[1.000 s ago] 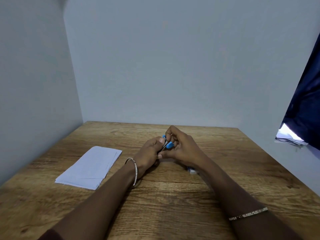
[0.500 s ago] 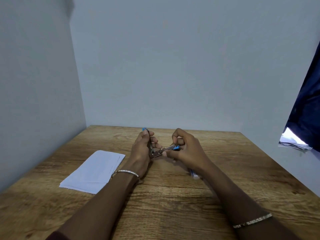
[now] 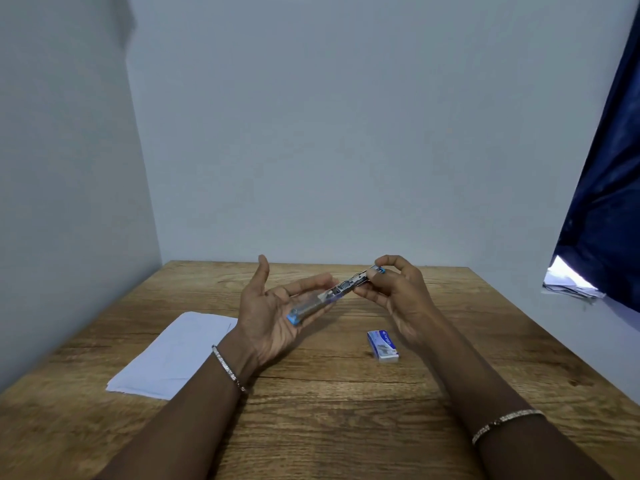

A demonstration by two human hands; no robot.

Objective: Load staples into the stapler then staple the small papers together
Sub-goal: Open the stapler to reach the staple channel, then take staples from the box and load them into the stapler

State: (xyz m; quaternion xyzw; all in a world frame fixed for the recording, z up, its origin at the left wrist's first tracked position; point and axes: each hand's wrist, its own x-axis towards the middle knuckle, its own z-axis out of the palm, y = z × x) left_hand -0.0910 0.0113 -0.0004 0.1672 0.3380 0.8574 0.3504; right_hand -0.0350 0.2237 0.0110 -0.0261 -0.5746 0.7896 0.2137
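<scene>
The person holds the stapler (image 3: 329, 294) up above the middle of the wooden counter (image 3: 332, 431), between both hands. The left hand (image 3: 273, 317) is turned palm up, its grip wide: the fingers lie nearly straight under the stapler's body and carry it, and the thumb stands up clear of it. The stapler is swung open into one long line that slants from the blue end near the left palm up to the right. Its metal inside faces up, though whether any staples lie in it is too small to tell. The right hand (image 3: 398, 292) has a narrow grip, with thumb and forefinger pinched on the far tip of the stapler, where a small blue piece shows; its other fingers curl loosely below. A small blue and white box of staples (image 3: 382, 345) lies flat on the counter just beneath the right hand, apart from it. A flat stack of white papers (image 3: 173, 355) lies on the counter to the left, near the left wrist and partly behind it. Each wrist wears a thin bracelet, one on the left (image 3: 228, 367) and one on the right (image 3: 505, 422). Pale walls (image 3: 346, 133) close the counter in at the back and left, and a dark blue curtain (image 3: 606, 202) hangs at the right edge.
</scene>
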